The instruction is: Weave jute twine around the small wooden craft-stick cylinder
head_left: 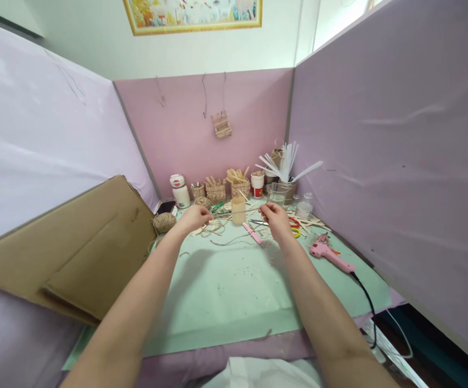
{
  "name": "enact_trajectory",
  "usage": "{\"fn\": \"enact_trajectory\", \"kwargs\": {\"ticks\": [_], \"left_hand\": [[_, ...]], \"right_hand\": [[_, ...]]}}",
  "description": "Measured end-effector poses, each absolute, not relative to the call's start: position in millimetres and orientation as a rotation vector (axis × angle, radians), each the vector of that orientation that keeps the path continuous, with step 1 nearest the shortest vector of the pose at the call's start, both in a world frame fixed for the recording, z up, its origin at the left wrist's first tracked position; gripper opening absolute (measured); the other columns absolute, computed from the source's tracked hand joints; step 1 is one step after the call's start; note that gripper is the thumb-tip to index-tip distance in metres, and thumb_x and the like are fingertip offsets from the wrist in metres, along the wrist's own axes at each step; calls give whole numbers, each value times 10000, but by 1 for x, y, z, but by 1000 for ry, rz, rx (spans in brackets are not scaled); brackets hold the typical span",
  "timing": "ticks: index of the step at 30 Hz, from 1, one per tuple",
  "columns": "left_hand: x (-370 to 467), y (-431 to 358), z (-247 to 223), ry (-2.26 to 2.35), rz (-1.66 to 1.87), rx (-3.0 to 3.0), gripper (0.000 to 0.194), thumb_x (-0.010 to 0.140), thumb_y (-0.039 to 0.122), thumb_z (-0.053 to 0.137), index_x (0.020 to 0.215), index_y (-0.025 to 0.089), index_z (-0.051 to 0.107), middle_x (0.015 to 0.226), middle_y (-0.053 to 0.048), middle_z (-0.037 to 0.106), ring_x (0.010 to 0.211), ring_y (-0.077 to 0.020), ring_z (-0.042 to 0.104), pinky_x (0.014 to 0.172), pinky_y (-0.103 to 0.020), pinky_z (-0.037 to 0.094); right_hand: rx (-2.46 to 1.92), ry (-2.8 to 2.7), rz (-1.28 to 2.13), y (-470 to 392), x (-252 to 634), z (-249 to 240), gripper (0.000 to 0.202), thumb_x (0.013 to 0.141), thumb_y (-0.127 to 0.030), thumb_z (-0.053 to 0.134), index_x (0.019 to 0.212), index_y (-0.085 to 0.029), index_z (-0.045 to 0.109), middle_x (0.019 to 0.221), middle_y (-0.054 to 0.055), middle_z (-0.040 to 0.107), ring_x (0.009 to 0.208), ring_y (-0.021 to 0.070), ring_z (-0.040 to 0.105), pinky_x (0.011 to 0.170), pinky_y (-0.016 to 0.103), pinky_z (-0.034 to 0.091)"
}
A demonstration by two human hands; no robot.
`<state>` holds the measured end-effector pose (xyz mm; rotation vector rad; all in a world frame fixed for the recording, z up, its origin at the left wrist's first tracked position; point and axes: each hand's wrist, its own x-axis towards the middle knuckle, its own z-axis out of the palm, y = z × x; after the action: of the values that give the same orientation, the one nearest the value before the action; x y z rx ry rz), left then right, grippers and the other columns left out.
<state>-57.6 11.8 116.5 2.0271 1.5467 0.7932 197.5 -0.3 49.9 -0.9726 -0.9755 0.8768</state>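
Note:
Both of my arms reach over the green table, hands raised apart. My left hand (196, 217) has its fingers pinched together at one end of a thin strand of jute twine (250, 209). At the other end my right hand (274, 216) pinches the same strand, which runs nearly straight between them. Behind the strand stands a small pale-tan cup-shaped piece (238, 215), partly crossed by it. A pink stick-like tool (252, 234) lies just below, between the hands. Near my right hand are scissors with red handles (294, 222) and a yellow-handled pair (296, 233).
A pink glue gun (333, 255) with a black cord lies right. Left are a twine ball (164, 222) and leaning cardboard (96, 253). Along the back stand a white jar (180, 191), baskets of wooden sticks (239, 188) and white strips (288, 161). A small wooden piece (222, 127) hangs on the pink panel.

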Motion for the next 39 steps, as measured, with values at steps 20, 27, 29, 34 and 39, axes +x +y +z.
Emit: {"fn": "enact_trajectory", "kwargs": {"ticks": [20,27,29,34,39], "left_hand": [[6,126,48,1791,1078,2025,244,765,145,480,898,131,684,892,-89,692,833,-179,598,768,-259,414],[15,79,25,1752,1208,1960,244,780,182,478,990,153,599,852,-73,680,774,-168,598,712,-264,412],[22,73,20,1726,1225,1885,253,772,153,469,1006,148,564,809,-61,672,725,-153,596,685,-255,413],[32,72,12,1689,1241,1774,83,713,135,525,776,153,575,721,-42,641,678,-147,582,685,-266,422],[37,71,9,1319,1335,1306,71,691,101,555,754,131,571,683,-37,629,600,-112,576,652,-254,458]], "right_hand": [[-1397,-1123,468,90,202,3,112,629,-294,563,642,-183,553,666,29,625,644,169,542,638,279,385],[-1307,-1236,543,56,185,-1,114,643,-287,553,689,-182,555,661,6,607,620,146,525,623,262,391],[-1274,-1265,557,52,178,0,120,646,-287,547,699,-180,558,657,3,605,622,145,525,615,259,390],[-1237,-1284,643,48,165,3,122,632,-279,555,695,-175,569,648,3,612,623,145,532,609,256,395],[-1190,-1280,723,48,161,1,162,633,-308,573,711,-169,598,694,24,645,650,159,563,628,269,422]]}}
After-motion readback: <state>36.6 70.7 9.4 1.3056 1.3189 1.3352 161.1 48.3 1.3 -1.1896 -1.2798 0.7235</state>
